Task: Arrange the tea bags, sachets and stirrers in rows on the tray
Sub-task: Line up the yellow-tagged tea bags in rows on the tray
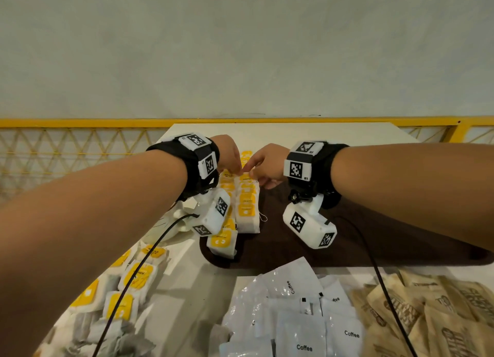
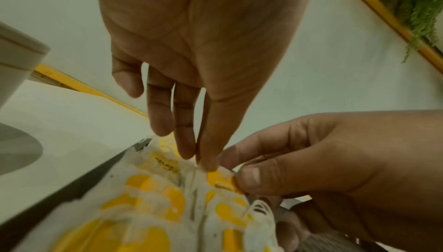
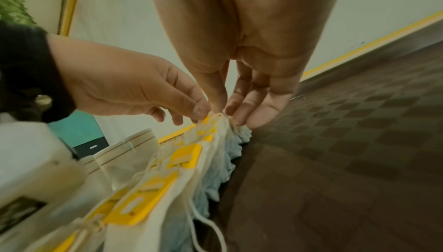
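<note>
A dark brown tray lies on the white table, with two rows of tea bags with yellow tags along its left part. Both hands meet at the far end of the right-hand row. My left hand pinches the top of the farthest tea bag between thumb and forefinger. From the other side my right hand pinches the same tea bag at its yellow tag, thumb on top. The tray's chequered surface is bare to the right. No stirrers are in view.
Loose tea bags lie on the table left of the tray. White coffee sachets are piled at the near edge, brown sachets to their right. Paper cups stand beyond the rows. A yellow railing runs behind the table.
</note>
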Available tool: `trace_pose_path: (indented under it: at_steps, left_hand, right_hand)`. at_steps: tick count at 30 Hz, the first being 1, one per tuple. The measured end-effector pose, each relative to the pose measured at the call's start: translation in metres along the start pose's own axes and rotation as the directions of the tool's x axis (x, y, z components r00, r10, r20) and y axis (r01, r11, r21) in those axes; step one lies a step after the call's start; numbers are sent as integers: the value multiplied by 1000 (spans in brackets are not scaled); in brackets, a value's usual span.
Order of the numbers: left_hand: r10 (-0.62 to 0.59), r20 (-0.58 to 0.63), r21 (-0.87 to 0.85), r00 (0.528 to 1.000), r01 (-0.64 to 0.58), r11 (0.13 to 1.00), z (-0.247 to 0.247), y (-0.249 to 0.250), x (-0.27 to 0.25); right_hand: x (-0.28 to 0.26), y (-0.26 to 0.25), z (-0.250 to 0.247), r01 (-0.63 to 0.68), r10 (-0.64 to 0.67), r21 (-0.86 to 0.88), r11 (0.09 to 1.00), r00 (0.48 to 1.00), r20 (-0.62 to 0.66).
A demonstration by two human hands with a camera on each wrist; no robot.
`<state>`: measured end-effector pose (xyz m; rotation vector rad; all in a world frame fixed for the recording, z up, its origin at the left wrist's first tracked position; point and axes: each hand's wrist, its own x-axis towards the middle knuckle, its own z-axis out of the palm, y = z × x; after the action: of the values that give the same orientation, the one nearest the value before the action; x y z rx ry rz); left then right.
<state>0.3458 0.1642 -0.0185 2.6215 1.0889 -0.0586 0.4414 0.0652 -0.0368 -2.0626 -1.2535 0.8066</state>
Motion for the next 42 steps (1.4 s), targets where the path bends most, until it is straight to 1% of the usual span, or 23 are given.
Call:
trace_pose_path:
  at_steps: [3, 8, 11, 13, 16, 21, 24, 26, 28, 29, 32, 35, 39, 42]
  left_hand:
    - [0, 15, 17, 1000, -1, 1000, -1, 3, 1]
    - [22, 29, 49, 999, -24, 999, 3, 4, 0]
    - [46, 25, 46, 999, -47, 998, 4, 5, -1]
    - [56, 53, 43, 997, -58, 997, 2, 5, -1]
    - [60, 84, 26, 995, -63, 998, -1, 2, -1]
    - [44, 88, 13, 995, -45, 999, 0, -2, 2]
    - [39, 89, -12, 995, -38, 999, 2, -4, 4]
    - [33, 95, -9, 995, -32, 999, 2, -3, 5]
    - [28, 88, 8, 996, -29, 1000, 0, -3, 5]
    - [29, 81, 10, 996, -30, 999, 0, -3, 6]
    - [38, 78, 21, 996, -40, 999, -3, -3, 9]
    - [45, 86, 36, 995, -49, 998, -4, -2, 9]
    - [33, 86, 26, 996, -35, 999, -5, -5, 11]
    - [12, 17, -7, 1000, -12, 1000, -5, -4, 10]
  right_hand:
    - [1, 0, 0, -2, 1, 40, 999, 1000, 14]
    - [0, 2, -2, -8, 7, 30, 1000, 999, 33]
    - [0, -2, -1, -78, 74, 75, 994, 996, 53]
    - [0, -3, 0, -116, 112, 106, 988, 993, 40]
    - [2, -2, -1, -88, 87, 64, 994, 996, 13]
    - [4, -4, -6, -110, 110, 74, 991, 994, 5]
    - [1, -3, -7, -91, 88, 58, 994, 995, 47]
    - [1, -1, -9, -63, 63, 10, 998, 997, 50]
    - [4, 1, -9, -22, 23, -66, 998, 1000, 15]
    - [4, 0, -8, -8, 8, -77, 997, 1000, 4]
    - [5, 0, -7, 16, -14, -57, 998, 1000, 28]
    - [5, 0, -6, -31, 26, 44, 999, 994, 106]
    - [6, 3, -4, -49, 44, 68, 996, 996, 74]
    - [8, 4, -4, -35, 30, 67, 997, 997, 67]
